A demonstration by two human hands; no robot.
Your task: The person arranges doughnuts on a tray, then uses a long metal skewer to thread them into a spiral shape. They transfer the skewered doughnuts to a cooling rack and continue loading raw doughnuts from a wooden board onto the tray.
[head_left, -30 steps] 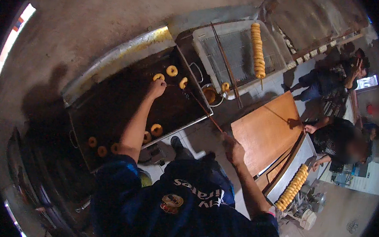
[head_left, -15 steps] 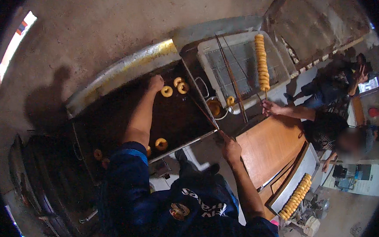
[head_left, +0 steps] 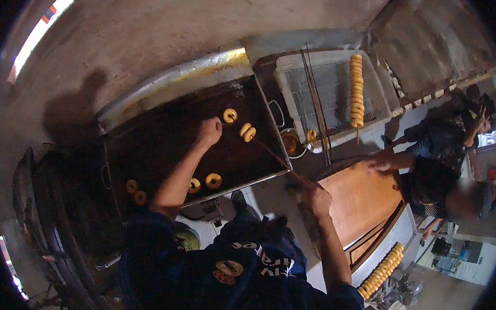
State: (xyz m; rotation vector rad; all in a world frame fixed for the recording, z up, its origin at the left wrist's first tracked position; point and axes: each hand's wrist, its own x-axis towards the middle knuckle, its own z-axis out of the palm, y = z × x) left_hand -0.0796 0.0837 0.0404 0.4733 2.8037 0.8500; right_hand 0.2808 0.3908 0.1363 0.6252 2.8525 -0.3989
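Observation:
My right hand (head_left: 318, 200) is closed around a thin stick (head_left: 276, 157) that reaches over the pan's near right edge. Two golden dough rings (head_left: 248, 133) sit together at its far tip; whether they are threaded on it I cannot tell. My left hand (head_left: 209, 131), fingers curled shut, is over the dark frying pan (head_left: 158, 144); anything in its fingers is too small to make out. A single dough ring (head_left: 230, 116) lies just beyond it. Several more rings, such as this ring (head_left: 213, 181), are along the pan's near side and left end.
Right of the pan stands a pale rack tray (head_left: 298, 73) with long sticks (head_left: 316, 102) and a skewer of stacked rings (head_left: 357, 90). Beside it is a small pot (head_left: 292, 143). A co-worker's hand (head_left: 381, 163) is above a wooden board (head_left: 359, 190). Another ring stack (head_left: 382, 271) lies nearer.
My left hand has moved nearer to me, and the rings at the stick's tip have shifted. The co-worker has let go of the ring skewer, which now rests on the rack tray.

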